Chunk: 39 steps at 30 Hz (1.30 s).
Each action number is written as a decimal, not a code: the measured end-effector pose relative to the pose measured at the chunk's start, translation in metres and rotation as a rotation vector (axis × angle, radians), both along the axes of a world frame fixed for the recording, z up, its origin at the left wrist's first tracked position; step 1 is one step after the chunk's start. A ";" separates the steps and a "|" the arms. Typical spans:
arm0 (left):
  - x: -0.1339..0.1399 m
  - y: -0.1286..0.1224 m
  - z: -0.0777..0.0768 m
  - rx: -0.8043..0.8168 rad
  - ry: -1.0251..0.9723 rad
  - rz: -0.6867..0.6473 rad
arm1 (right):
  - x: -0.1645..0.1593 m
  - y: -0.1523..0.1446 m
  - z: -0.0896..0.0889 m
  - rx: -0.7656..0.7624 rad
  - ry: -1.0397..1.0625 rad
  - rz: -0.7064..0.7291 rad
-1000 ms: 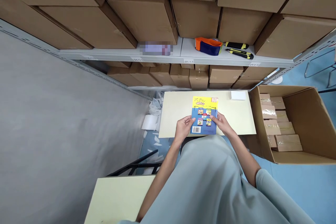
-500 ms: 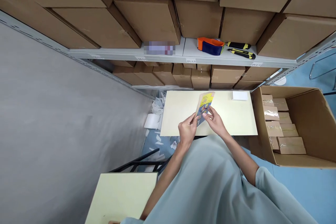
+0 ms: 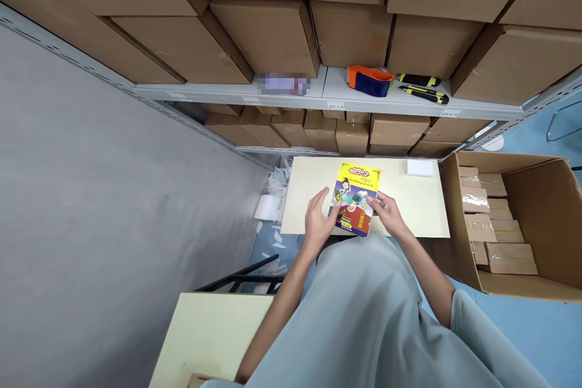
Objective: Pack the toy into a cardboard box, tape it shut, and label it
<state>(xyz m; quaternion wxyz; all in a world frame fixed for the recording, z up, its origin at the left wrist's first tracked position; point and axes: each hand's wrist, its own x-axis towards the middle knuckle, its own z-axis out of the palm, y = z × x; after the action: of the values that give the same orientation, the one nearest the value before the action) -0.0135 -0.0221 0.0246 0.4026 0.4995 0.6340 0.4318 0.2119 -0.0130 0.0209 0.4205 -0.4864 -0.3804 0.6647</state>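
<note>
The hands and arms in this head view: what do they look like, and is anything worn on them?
Both are human. The left hand and right hand show no gloves, rings, watch or cables. The forearms are bare. On the right arm, a plain, loose, pale blue-green sleeve ends near the elbow; the left sleeve is hard to make out.

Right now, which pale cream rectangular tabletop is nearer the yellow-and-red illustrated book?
The tabletop beside the open brown cardboard carton: the hand-held book hides part of it. The other pale tabletop sits at the lower left.
</note>
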 end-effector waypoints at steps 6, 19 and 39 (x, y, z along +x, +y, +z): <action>-0.025 0.020 -0.016 -0.399 -0.511 -0.247 | 0.016 0.004 -0.002 -0.035 0.037 0.122; -0.016 0.019 -0.021 -0.362 -0.498 -0.134 | 0.017 0.012 -0.009 0.009 -0.013 0.149; -0.044 0.036 -0.009 0.063 -0.008 -0.219 | 0.027 0.024 -0.010 0.202 -0.146 0.136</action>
<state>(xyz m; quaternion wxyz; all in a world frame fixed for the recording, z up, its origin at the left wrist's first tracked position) -0.0575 0.0142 0.0157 0.4338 0.5766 0.5601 0.4069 0.2385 0.0106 0.0105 0.3926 -0.4617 -0.5070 0.6128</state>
